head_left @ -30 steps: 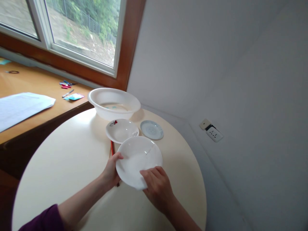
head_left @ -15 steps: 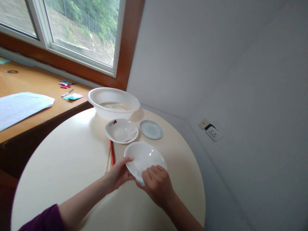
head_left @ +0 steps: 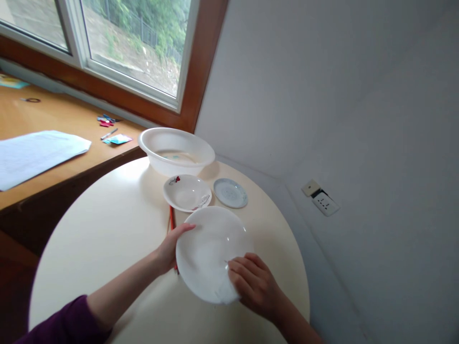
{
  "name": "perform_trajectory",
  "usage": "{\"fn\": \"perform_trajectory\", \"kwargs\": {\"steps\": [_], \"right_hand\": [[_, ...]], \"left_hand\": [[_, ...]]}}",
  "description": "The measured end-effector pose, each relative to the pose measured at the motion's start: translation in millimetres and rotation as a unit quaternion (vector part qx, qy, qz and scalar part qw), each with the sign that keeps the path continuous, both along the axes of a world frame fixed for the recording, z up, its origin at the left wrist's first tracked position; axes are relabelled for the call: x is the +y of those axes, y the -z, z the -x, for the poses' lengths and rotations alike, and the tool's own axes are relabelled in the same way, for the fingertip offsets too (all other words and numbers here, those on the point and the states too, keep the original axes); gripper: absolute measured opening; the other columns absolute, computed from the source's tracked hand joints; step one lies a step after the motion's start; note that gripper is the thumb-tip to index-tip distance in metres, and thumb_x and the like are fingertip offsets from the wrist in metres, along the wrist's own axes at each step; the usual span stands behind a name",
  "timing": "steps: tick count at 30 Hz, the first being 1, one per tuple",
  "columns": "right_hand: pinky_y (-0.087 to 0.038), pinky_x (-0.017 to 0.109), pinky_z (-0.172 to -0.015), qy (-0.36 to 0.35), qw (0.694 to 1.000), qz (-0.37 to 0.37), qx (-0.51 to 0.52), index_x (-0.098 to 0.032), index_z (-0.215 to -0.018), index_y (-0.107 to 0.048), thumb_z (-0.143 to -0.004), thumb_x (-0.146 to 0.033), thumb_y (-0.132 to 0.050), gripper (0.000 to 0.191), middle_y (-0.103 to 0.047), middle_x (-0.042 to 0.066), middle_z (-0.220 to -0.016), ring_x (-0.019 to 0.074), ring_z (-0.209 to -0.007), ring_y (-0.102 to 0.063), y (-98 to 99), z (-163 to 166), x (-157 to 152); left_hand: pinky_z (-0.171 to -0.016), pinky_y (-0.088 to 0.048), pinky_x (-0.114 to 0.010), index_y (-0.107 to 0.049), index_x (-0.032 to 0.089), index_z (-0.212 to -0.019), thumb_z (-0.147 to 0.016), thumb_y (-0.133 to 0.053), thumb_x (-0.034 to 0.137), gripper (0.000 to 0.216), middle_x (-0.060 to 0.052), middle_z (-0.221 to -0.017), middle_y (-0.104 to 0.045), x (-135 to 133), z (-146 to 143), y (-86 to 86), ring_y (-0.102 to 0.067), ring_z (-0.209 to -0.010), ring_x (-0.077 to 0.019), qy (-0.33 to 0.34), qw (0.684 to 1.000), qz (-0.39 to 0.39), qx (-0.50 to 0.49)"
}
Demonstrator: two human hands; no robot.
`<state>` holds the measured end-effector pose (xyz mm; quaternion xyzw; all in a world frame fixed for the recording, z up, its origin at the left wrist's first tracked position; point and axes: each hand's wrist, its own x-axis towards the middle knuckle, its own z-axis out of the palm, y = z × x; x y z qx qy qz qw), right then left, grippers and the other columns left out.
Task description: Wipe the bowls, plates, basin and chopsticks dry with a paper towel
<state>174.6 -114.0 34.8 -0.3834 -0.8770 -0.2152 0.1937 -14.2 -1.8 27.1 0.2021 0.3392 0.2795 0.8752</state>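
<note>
A plain white shallow bowl [head_left: 204,253] is tilted toward me above the near part of the round table. My left hand [head_left: 172,243] grips its left rim, with the thumb on the inner face and the other fingers hidden behind. At the lower right rim, my right hand [head_left: 253,282] is closed, its curled fingers against the inner face and its thumb out of sight. Just beyond stands a second white bowl [head_left: 186,193] with a red flower pattern. A small pale blue plate [head_left: 230,193] lies to the right of it. Reddish chopsticks [head_left: 172,218] lie partly hidden under my left hand.
A large translucent white basin [head_left: 175,167] stands at the far edge of the round table [head_left: 89,239]. On the left, a wooden desk [head_left: 64,112] bears a large pale sheet [head_left: 39,155], a pen [head_left: 109,134] and small items. The wall with a socket [head_left: 325,202] borders the right side.
The bowl has come nearer and tilted to face me more fully. My right hand has moved right and down along with its rim. The view has shifted slightly left.
</note>
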Motion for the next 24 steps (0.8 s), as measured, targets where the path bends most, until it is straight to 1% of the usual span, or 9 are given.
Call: {"fn": "perform_trajectory", "kwargs": {"steps": [4, 8, 12, 13, 15, 17, 19, 22, 24], "right_hand": [[-0.037, 0.031, -0.086, 0.003, 1.0, -0.006, -0.005, -0.015, -0.085, -0.055, -0.086, -0.009, -0.037, 0.019, -0.068, 0.006, -0.087, 0.0149, -0.087, -0.058, -5.9, -15, -2], [-0.038, 0.032, -0.082, 0.021, 1.0, -0.02, -0.008, -0.014, -0.085, -0.055, -0.086, -0.009, -0.035, 0.021, -0.068, 0.006, -0.083, 0.0161, -0.084, -0.059, -4.2, -13, 0], [-0.038, 0.032, -0.065, 0.063, 0.997, -0.041, -0.02, -0.015, -0.074, -0.054, -0.087, -0.01, -0.032, 0.026, -0.064, 0.005, -0.066, 0.0157, -0.062, -0.054, 2.9, 5, 1], [-0.036, 0.032, -0.062, 0.069, 0.997, -0.042, -0.02, -0.016, -0.072, -0.053, -0.087, -0.01, -0.032, 0.026, -0.062, 0.004, -0.063, 0.0154, -0.058, -0.052, 4.7, 9, 2], [-0.036, 0.031, -0.061, 0.067, 0.997, -0.039, -0.01, -0.016, -0.073, -0.053, -0.087, -0.01, -0.032, 0.026, -0.062, 0.004, -0.062, 0.0149, -0.057, -0.051, 7.4, 17, 4], [-0.037, 0.031, -0.066, 0.05, 0.998, -0.03, 0.009, -0.015, -0.078, -0.054, -0.088, -0.009, -0.032, 0.025, -0.064, 0.004, -0.068, 0.0142, -0.063, -0.054, 8.1, 19, 6], [-0.038, 0.03, -0.074, 0.036, 0.999, -0.013, 0.026, -0.015, -0.083, -0.056, -0.09, -0.011, -0.033, 0.025, -0.067, 0.004, -0.075, 0.0131, -0.07, -0.057, 6.4, 16, 6], [-0.038, 0.031, -0.082, 0.04, 0.999, -0.008, 0.027, -0.015, -0.091, -0.058, -0.09, -0.011, -0.034, 0.025, -0.069, 0.005, -0.087, 0.0139, -0.087, -0.06, 0.5, 4, 1], [-0.039, 0.031, -0.086, 0.045, 0.999, -0.02, 0.006, -0.014, -0.097, -0.059, -0.089, -0.011, -0.035, 0.025, -0.069, 0.007, -0.096, 0.0162, -0.101, -0.058, -3.6, -5, -3]], "left_hand": [[-0.064, -0.052, -0.032, -0.059, 0.006, -0.108, -0.071, -0.059, 0.027, 0.043, -0.013, -0.075, -0.071, 1, 4, -0.1, -0.067, -0.077, -0.0285, 0.038, 0.998, -0.008, -0.041], [-0.069, -0.052, -0.033, -0.056, 0.007, -0.113, -0.071, -0.059, 0.025, 0.045, -0.014, -0.085, -0.07, -2, 1, 0.0, -0.065, -0.083, -0.0285, 0.06, 0.995, -0.016, -0.075], [-0.066, -0.052, -0.029, -0.049, 0.02, -0.121, -0.066, -0.059, 0.012, 0.057, -0.008, -0.098, -0.067, -7, -4, 1.3, -0.063, -0.085, -0.0233, 0.027, 0.99, -0.09, -0.105], [-0.065, -0.051, -0.027, -0.048, 0.022, -0.122, -0.065, -0.058, 0.01, 0.059, -0.006, -0.098, -0.067, -8, -5, 2.1, -0.063, -0.083, -0.0217, 0.011, 0.989, -0.101, -0.108], [-0.061, -0.05, -0.025, -0.049, 0.019, -0.12, -0.06, -0.054, 0.007, 0.061, -0.005, -0.088, -0.068, -8, -6, 3.8, -0.063, -0.074, -0.0192, -0.02, 0.991, -0.1, -0.089], [-0.054, -0.049, -0.024, -0.051, 0.015, -0.118, -0.055, -0.05, 0.007, 0.064, -0.004, -0.076, -0.067, -7, -6, 5.1, -0.061, -0.062, -0.0176, -0.039, 0.993, -0.099, -0.06], [-0.049, -0.048, -0.025, -0.05, 0.014, -0.118, -0.052, -0.049, 0.008, 0.067, -0.003, -0.071, -0.066, -4, -5, 5.2, -0.059, -0.056, -0.0179, -0.045, 0.992, -0.108, -0.043], [-0.049, -0.048, -0.026, -0.048, 0.014, -0.12, -0.051, -0.048, 0.01, 0.068, -0.003, -0.069, -0.065, -1, -2, 3.6, -0.059, -0.058, -0.0198, -0.052, 0.99, -0.129, -0.033], [-0.049, -0.048, -0.026, -0.048, 0.015, -0.12, -0.051, -0.048, 0.011, 0.069, -0.002, -0.068, -0.065, -1, -1, 1.8, -0.06, -0.057, -0.0197, -0.054, 0.988, -0.14, -0.033]]}}
